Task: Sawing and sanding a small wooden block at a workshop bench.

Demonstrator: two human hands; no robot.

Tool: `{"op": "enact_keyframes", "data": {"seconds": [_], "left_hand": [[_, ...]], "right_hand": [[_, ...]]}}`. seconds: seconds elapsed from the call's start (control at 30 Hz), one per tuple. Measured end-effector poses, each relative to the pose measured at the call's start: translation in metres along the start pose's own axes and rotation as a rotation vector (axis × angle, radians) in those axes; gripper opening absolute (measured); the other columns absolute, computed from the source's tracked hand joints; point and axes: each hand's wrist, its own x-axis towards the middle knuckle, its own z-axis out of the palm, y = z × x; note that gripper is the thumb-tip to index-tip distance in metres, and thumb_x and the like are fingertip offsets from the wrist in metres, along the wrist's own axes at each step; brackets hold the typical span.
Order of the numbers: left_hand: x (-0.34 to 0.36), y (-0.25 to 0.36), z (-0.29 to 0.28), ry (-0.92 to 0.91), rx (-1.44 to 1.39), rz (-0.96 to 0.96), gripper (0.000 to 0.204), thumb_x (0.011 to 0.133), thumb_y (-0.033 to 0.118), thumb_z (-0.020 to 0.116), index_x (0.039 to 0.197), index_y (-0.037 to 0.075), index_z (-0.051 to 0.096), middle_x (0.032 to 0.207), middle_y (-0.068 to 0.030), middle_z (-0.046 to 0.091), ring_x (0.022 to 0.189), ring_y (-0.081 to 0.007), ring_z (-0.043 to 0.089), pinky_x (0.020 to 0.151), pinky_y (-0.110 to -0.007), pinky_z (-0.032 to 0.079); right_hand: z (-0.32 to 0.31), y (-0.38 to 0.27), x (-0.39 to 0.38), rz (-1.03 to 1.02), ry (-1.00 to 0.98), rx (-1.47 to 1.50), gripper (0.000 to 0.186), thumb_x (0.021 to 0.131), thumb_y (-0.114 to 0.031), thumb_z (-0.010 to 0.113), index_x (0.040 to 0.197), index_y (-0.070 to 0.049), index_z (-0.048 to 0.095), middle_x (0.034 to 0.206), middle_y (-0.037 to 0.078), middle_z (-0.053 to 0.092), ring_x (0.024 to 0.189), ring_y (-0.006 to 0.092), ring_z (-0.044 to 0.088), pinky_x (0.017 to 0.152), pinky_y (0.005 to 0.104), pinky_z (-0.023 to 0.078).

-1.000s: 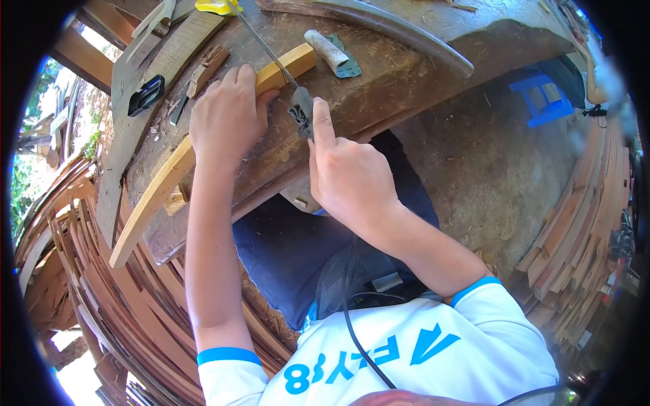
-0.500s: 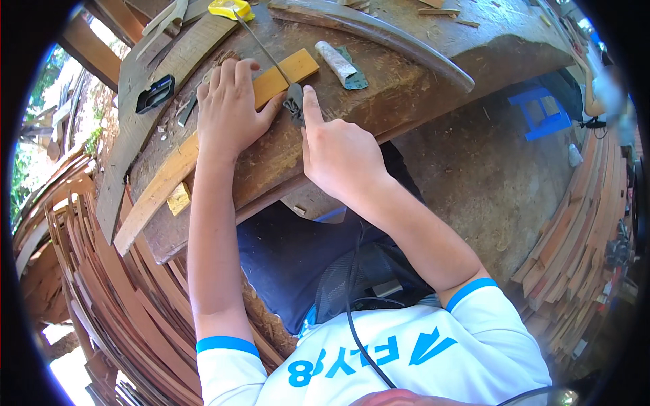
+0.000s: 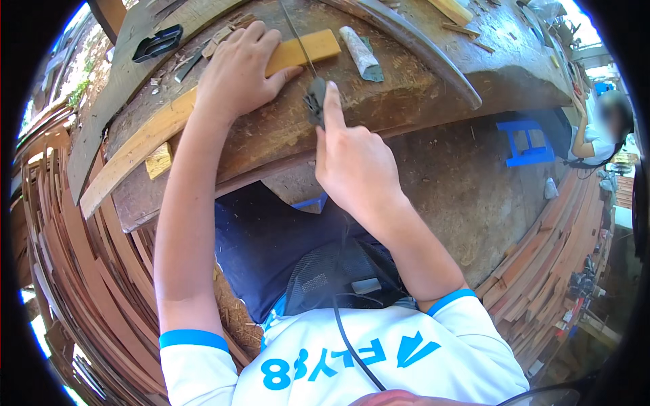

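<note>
My left hand [image 3: 238, 73] lies across a long, curved piece of light wood [image 3: 145, 142], fingers over its far side and thumb at the near edge. To its right, my right hand [image 3: 353, 152] is wrapped round the dark handle of a handsaw [image 3: 314, 101], index finger stretched along the handle. The thin saw blade, seen edge-on, crosses the top of the wood close to its right end. Whether it has cut into the wood cannot be made out. The wood rests on a worn wooden workbench [image 3: 264, 142].
A whitish tube [image 3: 359, 54] lies right of the wood. Farther along the bench is a long curved bar [image 3: 433, 57]. A black tray [image 3: 158, 44] sits far left. Long planks [image 3: 81, 264] are stacked left, more [image 3: 535, 250] right. A blue stool [image 3: 525, 143] and another person [image 3: 596, 132] are at right.
The whole view has shifted, so the yellow tape measure at the top is out of sight and the person at right shows more. Both hands keep their grip on wood and saw.
</note>
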Motion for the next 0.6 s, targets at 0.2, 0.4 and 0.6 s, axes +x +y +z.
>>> {"op": "enact_keyframes", "data": {"seconds": [0.2,0.4,0.6], "left_hand": [[-0.005,0.005,0.006,-0.003,-0.025,0.002,0.048,0.087,0.044,0.076,0.111,0.003,0.067,0.105,-0.0140,0.063,0.107,-0.0334,0.064,0.093,-0.046,0.050],[-0.012,0.012,-0.001,0.048,-0.147,-0.072,0.045,0.087,0.041,0.076,0.109,0.003,0.068,0.102,-0.0116,0.064,0.108,-0.0329,0.063,0.096,-0.046,0.048],[-0.007,0.006,0.010,0.071,-0.177,-0.054,0.042,0.086,0.037,0.076,0.107,0.003,0.064,0.108,-0.0142,0.061,0.112,-0.0340,0.060,0.096,-0.047,0.048]], "right_hand": [[-0.012,0.017,-0.070,0.046,-0.193,0.034,0.072,0.098,-0.019,0.058,0.157,0.008,0.026,0.064,0.021,0.067,0.057,0.0399,0.070,0.056,0.0502,0.058],[-0.003,0.010,-0.017,-0.020,-0.032,0.049,0.068,0.101,-0.018,0.056,0.158,0.004,0.027,0.065,0.027,0.065,0.059,0.0466,0.066,0.058,0.0561,0.053],[-0.001,0.025,-0.061,-0.044,-0.096,0.029,0.075,0.099,-0.017,0.058,0.159,0.006,0.020,0.064,0.022,0.067,0.057,0.0416,0.068,0.056,0.0522,0.057]]}}
